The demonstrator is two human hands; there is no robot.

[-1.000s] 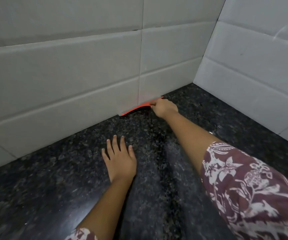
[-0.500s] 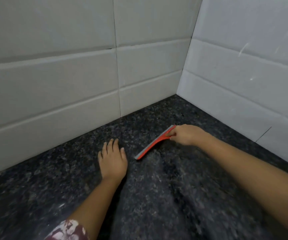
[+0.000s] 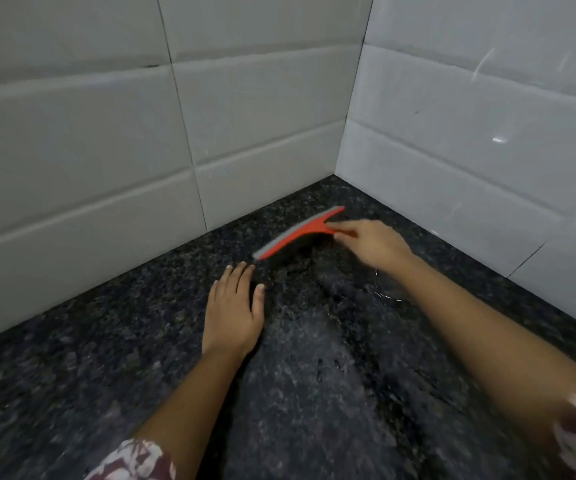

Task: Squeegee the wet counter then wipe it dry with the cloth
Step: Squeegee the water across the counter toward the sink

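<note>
Scene: I look down on a dark speckled granite desk (image 3: pixel 106 341) set into a corner of pale grey wall tiles (image 3: pixel 82 133).
Squeegee: the red squeegee (image 3: pixel 297 233) with a grey blade edge lies slantwise near the corner, at about 12 o'clock from my left hand; its blade runs from 7 o'clock up to 1 o'clock. Whether the blade touches the stone or hangs just above it, I cannot tell.
Right hand: my right hand (image 3: pixel 371 242) reaches in from 4 o'clock and pinches the squeegee's short handle with the fingertips (image 3: pixel 343 233), gripping it; the hand is motion-blurred.
Left hand: my left hand (image 3: pixel 234 306) lies flat on the desk, palm down, fingers spread and pointing to 12 o'clock, holding nothing; its fingertips are just beside the blade's lower end.
Surface: a paler, streaked band (image 3: pixel 314 375) runs down the desk between my two forearms, toward 6 o'clock.
Sleeves: maroon floral sleeves (image 3: pixel 134 459) show at the lower edge of the view, at 7 and 4 o'clock.
</note>
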